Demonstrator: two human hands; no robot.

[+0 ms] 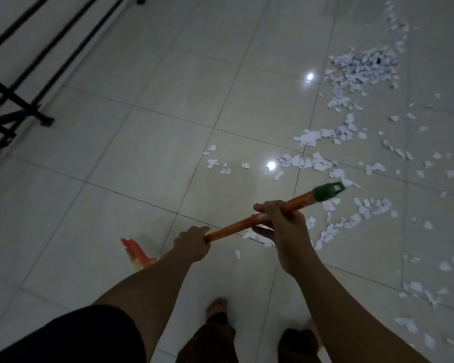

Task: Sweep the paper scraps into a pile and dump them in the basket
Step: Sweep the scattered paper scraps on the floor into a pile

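I saw both hands' fingers clamped on orange broom handle (249, 221): left hand (192, 243) low, right hand (281, 221) high | white torn paper scraps (359, 72) strewn on tiled floor (142, 153), right side

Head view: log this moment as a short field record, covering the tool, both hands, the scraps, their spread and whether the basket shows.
tool: broom, orange handle with green cap, orange head low on the floor at left
left hand: closed around the lower handle
right hand: closed around the handle nearer the cap
scraps: white paper pieces, densest cluster at upper right
spread: loose trail running down the right side of the tile floor
basket: not in view
other: black metal frame at upper left
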